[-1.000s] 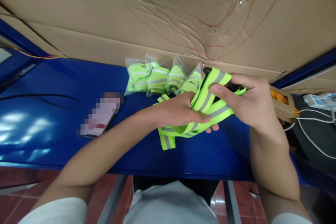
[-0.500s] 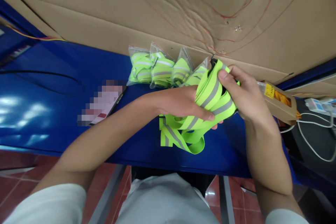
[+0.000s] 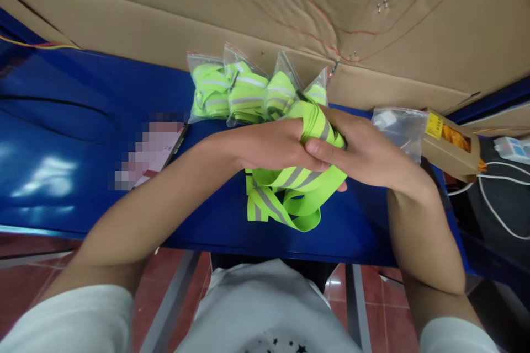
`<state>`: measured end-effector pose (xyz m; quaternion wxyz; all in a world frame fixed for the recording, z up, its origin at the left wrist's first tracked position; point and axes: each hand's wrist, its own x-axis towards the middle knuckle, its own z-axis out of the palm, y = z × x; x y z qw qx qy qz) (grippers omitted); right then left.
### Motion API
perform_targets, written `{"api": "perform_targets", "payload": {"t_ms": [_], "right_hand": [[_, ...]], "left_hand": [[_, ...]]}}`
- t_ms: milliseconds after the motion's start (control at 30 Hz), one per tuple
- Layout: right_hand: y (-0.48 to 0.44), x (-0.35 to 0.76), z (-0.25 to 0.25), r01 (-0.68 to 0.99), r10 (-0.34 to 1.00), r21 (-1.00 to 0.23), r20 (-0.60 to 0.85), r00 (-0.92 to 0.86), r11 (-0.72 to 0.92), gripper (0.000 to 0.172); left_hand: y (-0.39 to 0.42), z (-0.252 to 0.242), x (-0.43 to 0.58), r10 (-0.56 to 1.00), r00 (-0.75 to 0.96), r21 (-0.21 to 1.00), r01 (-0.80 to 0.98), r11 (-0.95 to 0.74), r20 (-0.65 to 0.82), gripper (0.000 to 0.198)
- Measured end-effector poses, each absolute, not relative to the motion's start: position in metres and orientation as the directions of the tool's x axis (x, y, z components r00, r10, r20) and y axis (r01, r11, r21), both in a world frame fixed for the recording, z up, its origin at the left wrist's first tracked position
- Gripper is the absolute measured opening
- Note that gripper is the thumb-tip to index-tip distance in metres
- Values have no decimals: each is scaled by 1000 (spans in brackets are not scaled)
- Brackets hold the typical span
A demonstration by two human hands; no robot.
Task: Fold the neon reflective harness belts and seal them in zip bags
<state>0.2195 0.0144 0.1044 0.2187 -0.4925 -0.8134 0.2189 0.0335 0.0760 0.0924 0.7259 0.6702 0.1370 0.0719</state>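
Observation:
A bundle of neon yellow-green reflective strap (image 3: 317, 123) with a grey stripe is gathered between my hands over the blue table (image 3: 351, 231). My left hand (image 3: 277, 146) is closed around it from the left, thumb pointing right. From the other side my right hand (image 3: 351, 146) wraps it, its thumb lying over the left thumb. Loose loops of the strap hang below my hands, towards the table's front edge. Just behind stand several clear zip bags (image 3: 247, 91) filled with similar rolled straps, the rightmost partly hidden by the bundle.
An empty-looking clear plastic bag (image 3: 403, 131) lies right of my right hand, beside a cardboard box (image 3: 451, 146) with orange contents. A phone-like flat item (image 3: 155, 157), partly blurred, rests at left. Cardboard (image 3: 165, 22) lines the back; white cables (image 3: 497, 198) run at far right.
My right hand has come down and left, from the bundle's top right to across its front, thumb now over the left thumb. The folded bundle looks more compact. The view has shifted slightly.

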Motion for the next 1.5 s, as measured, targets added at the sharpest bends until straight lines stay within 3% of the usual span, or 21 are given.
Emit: {"api": "perform_targets", "payload": {"t_ms": [100,333,467,633,700,867,967,1067,1200,1300,1400,1500], "right_hand": [[16,218,105,679,895,-622,82,-438,389,39],[5,214,120,785,948,-531,192,-255,319,45],[4,222,124,830,946,-489,296,-131,268,46],[10,232,120,673,902,-693,-76,-426,259,41],[13,234,116,622,868,-746,-123,-481,239,39],[15,231,111,704,909,-629,12,-416,330,35],[13,229,114,772,957,-572,94,-274,277,36],[9,232,119,786,983,-591,133,-128,182,44],[6,242,128,636,985,-762,171,18,121,44],[8,245,129,335,1000,-942,13,-4,13,42],[15,239,121,151,981,-983,-128,-146,-106,38],[22,234,108,163,980,-985,-80,-182,-50,35]], "left_hand": [[74,97,32,289,944,984,132,121,-162,8],[71,95,35,243,939,880,108,463,-243,10],[70,91,40,259,934,843,73,533,-245,13],[70,87,39,226,943,892,126,434,-243,18],[73,86,38,228,943,916,147,374,-244,23],[80,84,37,370,888,958,215,191,-273,20],[80,79,42,334,915,921,89,379,-226,23],[78,74,47,307,942,864,-37,502,-138,26],[78,76,44,212,968,912,37,408,-134,29],[75,86,38,119,982,949,104,296,-145,30],[70,96,33,44,990,965,119,233,-133,26],[66,98,30,31,990,971,129,203,-138,28]]}}
